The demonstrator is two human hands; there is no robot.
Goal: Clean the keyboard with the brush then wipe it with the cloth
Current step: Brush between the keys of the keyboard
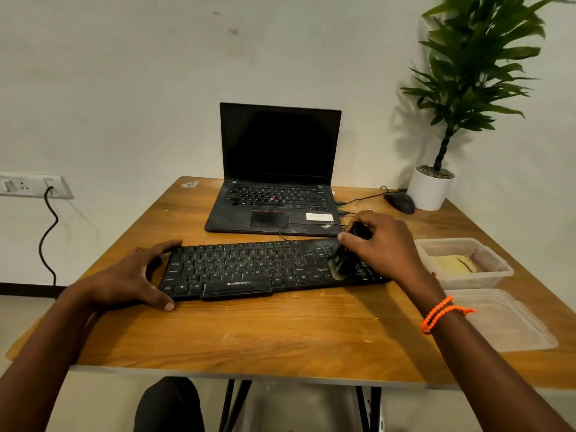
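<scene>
A black keyboard lies across the middle of the wooden table. My left hand grips its left end, thumb on the front edge and fingers over the back edge. My right hand holds a black brush whose bristles touch the keys at the keyboard's right end. A yellow cloth lies inside a clear plastic container to the right.
An open black laptop stands behind the keyboard. A black mouse and a white potted plant sit at the back right. The container's clear lid lies near the right edge. A wall socket with a cable is at the left.
</scene>
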